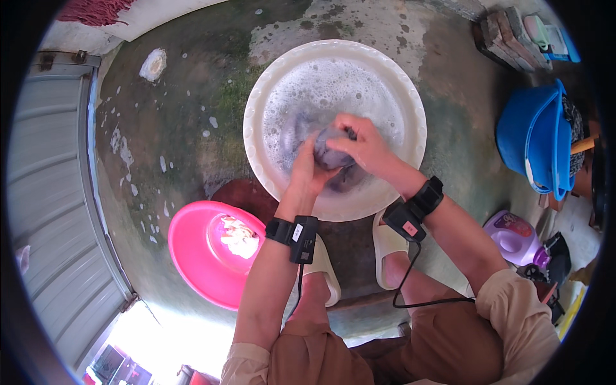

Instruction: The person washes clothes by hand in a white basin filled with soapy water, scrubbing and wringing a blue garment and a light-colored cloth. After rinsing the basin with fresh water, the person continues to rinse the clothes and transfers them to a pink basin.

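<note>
A large white plastic basin (334,212) full of sudsy water stands on the floor before me. Over the water, both hands hold a wet, dark grey cloth (332,147) bunched between them. My left hand (308,166) cups the bundle from the left and below. My right hand (361,144) grips it from the right, with the fingers curled over its top. More of the dark cloth shows in the water under my hands. The hands look slightly blurred.
A pink basin (192,255) with light-coloured cloth in it stands at lower left. On the right are a blue bucket (522,130) and a purple detergent bottle (515,238). Bricks (510,41) lie at upper right. A ribbed metal door (48,168) is on the left. Foam spots the wet floor.
</note>
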### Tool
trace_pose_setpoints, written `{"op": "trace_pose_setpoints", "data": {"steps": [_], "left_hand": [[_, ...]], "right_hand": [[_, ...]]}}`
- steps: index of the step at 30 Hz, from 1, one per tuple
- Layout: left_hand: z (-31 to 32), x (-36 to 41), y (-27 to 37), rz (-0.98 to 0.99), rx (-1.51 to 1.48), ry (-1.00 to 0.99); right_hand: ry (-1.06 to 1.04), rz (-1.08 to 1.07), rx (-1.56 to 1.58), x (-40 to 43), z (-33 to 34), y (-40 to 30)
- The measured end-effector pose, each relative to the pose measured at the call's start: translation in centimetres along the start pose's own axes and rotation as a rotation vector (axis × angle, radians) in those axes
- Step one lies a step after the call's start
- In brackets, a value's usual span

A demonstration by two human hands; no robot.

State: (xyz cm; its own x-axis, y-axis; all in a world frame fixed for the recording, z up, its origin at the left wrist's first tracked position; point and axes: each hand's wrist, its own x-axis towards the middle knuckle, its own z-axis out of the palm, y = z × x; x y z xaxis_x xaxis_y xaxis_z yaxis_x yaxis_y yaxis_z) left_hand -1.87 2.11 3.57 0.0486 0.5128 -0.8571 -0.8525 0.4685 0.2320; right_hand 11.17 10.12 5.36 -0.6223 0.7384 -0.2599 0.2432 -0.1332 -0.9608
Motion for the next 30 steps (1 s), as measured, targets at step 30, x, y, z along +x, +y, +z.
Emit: {"op": "trace_pose_setpoints", "data": {"steps": [30], "left_hand": [[4.5,-5.6,1.3,1.262,0.780,0.305]], "right_hand": [[0.296,0.562,0.632,-0.8,4.0,-7.2]]}}
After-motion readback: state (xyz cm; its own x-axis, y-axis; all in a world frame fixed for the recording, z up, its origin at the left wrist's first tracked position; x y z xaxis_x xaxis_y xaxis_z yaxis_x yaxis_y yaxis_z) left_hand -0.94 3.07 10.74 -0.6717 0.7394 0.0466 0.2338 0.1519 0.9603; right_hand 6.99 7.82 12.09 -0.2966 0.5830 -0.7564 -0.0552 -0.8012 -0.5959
